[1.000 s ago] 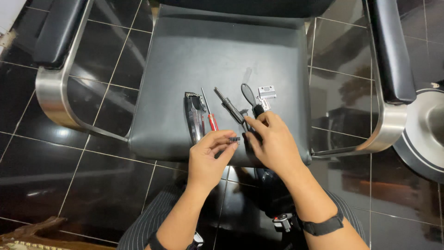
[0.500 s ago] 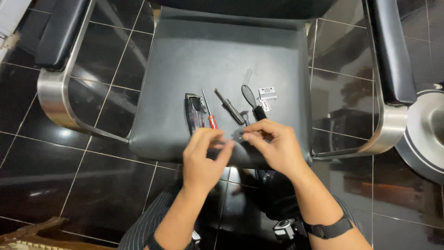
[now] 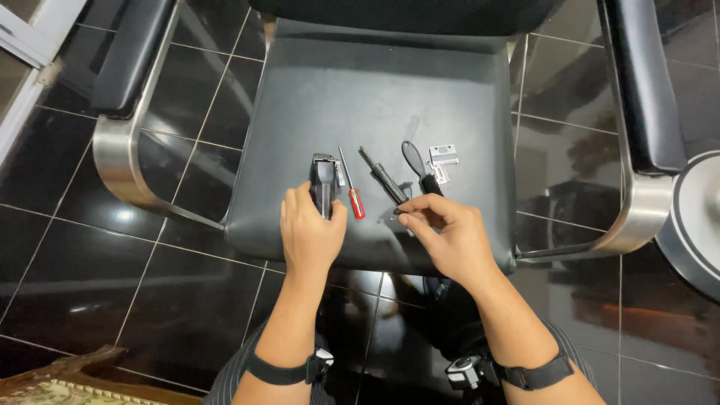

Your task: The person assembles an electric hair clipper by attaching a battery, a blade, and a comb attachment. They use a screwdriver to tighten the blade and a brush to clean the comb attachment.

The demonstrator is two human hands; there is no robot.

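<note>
On the black chair seat [image 3: 390, 105] lies a black hair clipper [image 3: 324, 180]; my left hand [image 3: 309, 234] wraps around its lower end. Beside it rests a small red-handled screwdriver [image 3: 352, 196]. A black-handled screwdriver [image 3: 381, 177] lies to the right of that. My right hand [image 3: 448, 236] pinches something tiny and dark at its fingertips near that tool's handle end; what it is cannot be made out. A black brush [image 3: 417, 165] and two small metal blade pieces [image 3: 442, 156] lie further right.
The chair has chrome arm frames [image 3: 120, 165] with black pads [image 3: 645, 82] on both sides. Glossy black floor tiles [image 3: 112, 285] surround it. A round chrome base [image 3: 697, 217] stands at the right edge. An ornate wooden corner [image 3: 60, 379] shows at bottom left.
My left hand moved left from the fingertip meeting and took hold of the clipper. My right hand slid down, staying pinched near the black-handled screwdriver.
</note>
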